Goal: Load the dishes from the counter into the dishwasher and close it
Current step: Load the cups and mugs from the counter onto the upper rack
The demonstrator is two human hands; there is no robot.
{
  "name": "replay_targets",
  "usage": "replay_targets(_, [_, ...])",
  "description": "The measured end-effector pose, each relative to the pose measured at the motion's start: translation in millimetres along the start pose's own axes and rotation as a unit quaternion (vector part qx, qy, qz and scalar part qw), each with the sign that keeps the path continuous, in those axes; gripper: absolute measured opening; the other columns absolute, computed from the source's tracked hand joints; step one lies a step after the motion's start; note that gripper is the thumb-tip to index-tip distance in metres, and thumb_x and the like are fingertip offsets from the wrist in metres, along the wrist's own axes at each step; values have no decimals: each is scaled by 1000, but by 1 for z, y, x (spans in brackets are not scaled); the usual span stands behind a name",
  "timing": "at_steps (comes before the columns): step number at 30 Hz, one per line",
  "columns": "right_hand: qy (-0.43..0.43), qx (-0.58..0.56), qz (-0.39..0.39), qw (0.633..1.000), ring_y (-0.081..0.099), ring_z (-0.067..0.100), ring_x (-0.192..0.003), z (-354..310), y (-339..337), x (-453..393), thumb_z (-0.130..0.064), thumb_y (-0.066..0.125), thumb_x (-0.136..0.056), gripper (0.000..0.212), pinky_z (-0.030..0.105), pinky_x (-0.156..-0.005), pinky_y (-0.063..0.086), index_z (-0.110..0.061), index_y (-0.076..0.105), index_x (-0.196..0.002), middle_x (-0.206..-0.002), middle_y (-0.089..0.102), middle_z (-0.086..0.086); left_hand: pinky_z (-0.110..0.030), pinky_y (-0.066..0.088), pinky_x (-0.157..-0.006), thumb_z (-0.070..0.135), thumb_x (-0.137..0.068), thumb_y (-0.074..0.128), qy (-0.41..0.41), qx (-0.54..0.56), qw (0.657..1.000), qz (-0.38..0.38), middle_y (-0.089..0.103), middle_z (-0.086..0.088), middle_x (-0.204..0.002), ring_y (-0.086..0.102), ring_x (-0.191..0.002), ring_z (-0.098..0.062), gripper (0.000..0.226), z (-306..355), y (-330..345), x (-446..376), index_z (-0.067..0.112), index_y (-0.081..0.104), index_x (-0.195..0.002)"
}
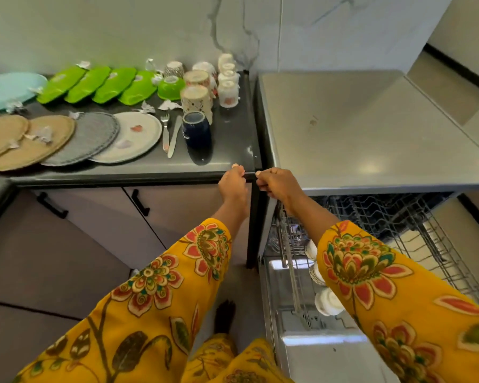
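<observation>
1. At the dark grey table's (138, 172) front corner, left hand (233, 183) and right hand (277, 183) hover with fingers curled; whether they pinch anything, I cannot tell.
2. Plates, cups, a steel fork (165, 131) and knife (174, 136) wait there, the cutlery's long axes running front to back.
3. Beside them the open dishwasher's wire rack (385, 217) likely stands ready, white cups (327, 301) inside.

- Both hands meet at the front corner of the dark surface (233, 128): the left hand (233, 181) with its thumb on the edge, the right hand (277, 183) with fingers (263, 181) curled.
- Plates, green dishes (100, 84), upturned cups (198, 98), a fork (165, 128) and a knife (174, 136) lie on it.
- The dishwasher (371, 128) stands open, its rack (398, 217) pulled out, white cups (327, 301) inside.
</observation>
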State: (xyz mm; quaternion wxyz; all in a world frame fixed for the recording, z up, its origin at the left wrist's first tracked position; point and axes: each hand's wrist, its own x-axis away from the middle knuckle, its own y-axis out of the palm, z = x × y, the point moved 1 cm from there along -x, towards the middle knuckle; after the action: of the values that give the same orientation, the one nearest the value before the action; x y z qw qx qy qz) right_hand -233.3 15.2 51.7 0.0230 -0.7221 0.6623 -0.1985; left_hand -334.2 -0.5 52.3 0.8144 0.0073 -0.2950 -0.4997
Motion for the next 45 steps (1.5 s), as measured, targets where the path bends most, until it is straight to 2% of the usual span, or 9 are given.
replay_targets(10, [18, -163, 21, 986, 49, 20, -83, -45, 21, -88, -25, 53, -93, 13, 29, -69, 42, -16, 60, -85, -83, 55, 4, -29, 36, -95, 32, -99, 39, 39, -31, 996, -72, 53, 4, -114, 46, -110, -10, 23, 38, 32, -84, 20, 55, -111])
replay_targets(14, [29, -183, 19, 983, 56, 28, -102, -64, 30, -134, -27, 50, -95, 18, 35, -88, 46, -14, 57, -105, -107, 59, 14, -33, 37, -99, 32, -100, 37, 33, -12, 998, -49, 52, 0, -114, 46, -108, -13, 37, 57, 51, -131, 12, 53, -127])
replay_targets(16, [35, -176, 23, 983, 52, 34, -120, -68, 34, -161, -31, 48, -96, 25, 42, -100, 43, -16, 51, -116, -126, 55, 18, -36, 32, -107, 34, -101, 34, 26, 3, 999, -32, 52, -6, -131, 46, -120, -19, 44, 65, 58, -155, 10, 48, -135])
replay_targets(18, [38, -178, 22, 983, 49, 30, -122, -71, 38, -181, -37, 46, -97, 44, 37, -95, 44, -15, 41, -135, -125, 52, 9, -31, 26, -110, 37, -102, 27, 22, 15, 999, -27, 39, -4, -148, 35, -136, -18, 48, 72, 64, -172, 13, 38, -143])
replay_targets(21, [48, -189, 23, 980, 43, 27, -128, -74, 47, -212, -40, 45, -97, 59, 31, -95, 37, -19, 23, -148, -138, 44, 6, -27, 22, -110, 39, -103, 24, 17, 30, 999, -25, 32, -2, -152, 29, -139, -16, 50, 84, 75, -196, 14, 33, -146])
replay_targets(29, [46, -190, 36, 980, 35, 25, -135, -91, 57, -272, -38, 42, -99, 56, 31, -102, 32, -17, 24, -148, -149, 35, 9, -39, 27, -114, 38, -102, 26, 31, 57, 998, -14, 39, -11, -146, 37, -134, -24, 50, 103, 99, -246, 11, 36, -143])
replay_targets(35, [44, -175, 45, 983, 34, 19, -138, -104, 61, -305, -56, 49, -80, 80, 42, -115, 27, -21, 26, -149, -152, 34, 4, -27, 35, -97, 26, -104, 25, 47, 77, 996, 9, 45, -14, -140, 44, -126, -25, 42, 112, 116, -272, 8, 36, -140])
replay_targets(41, [33, -197, 24, 980, 46, 11, -124, -114, 64, -324, -48, 47, -88, 48, 33, -102, 38, -28, 39, -132, -144, 44, 1, -25, 33, -96, 22, -104, 24, 50, 108, 993, -5, 33, -14, -150, 37, -135, -27, 46, 113, 122, -280, 10, 22, -149])
replay_targets(45, [42, -264, 17, 964, 61, 16, -99, -113, 64, -328, -32, 42, -99, 26, 38, -100, 46, -17, 57, -113, -106, 65, 4, -37, 33, -111, 26, -102, 28, 69, 111, 991, 9, 35, -16, -148, 39, -134, -30, 47, 115, 123, -280, 11, 29, -147])
